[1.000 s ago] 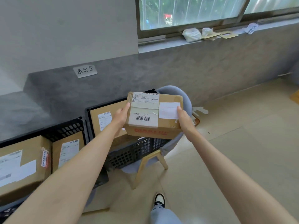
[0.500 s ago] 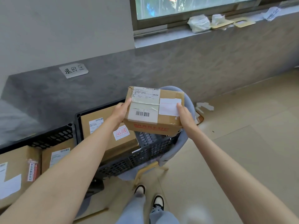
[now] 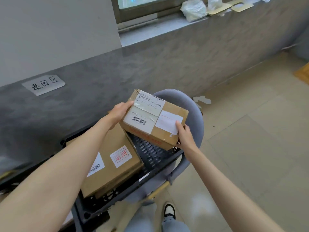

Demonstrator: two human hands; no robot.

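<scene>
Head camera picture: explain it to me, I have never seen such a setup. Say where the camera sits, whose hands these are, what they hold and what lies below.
No machine here: a person wears one wide-angle camera on the head, looking forward and down, so both bare arms reach in from below. The left hand grips one side of a cardboard box; the right hand grips its opposite corner, thumb on a white label. The box hangs tilted above a black crate, which sits on a grey chair. A second box with a red stamp lies in the crate. A paper sign is stuck on the wall behind.
</scene>
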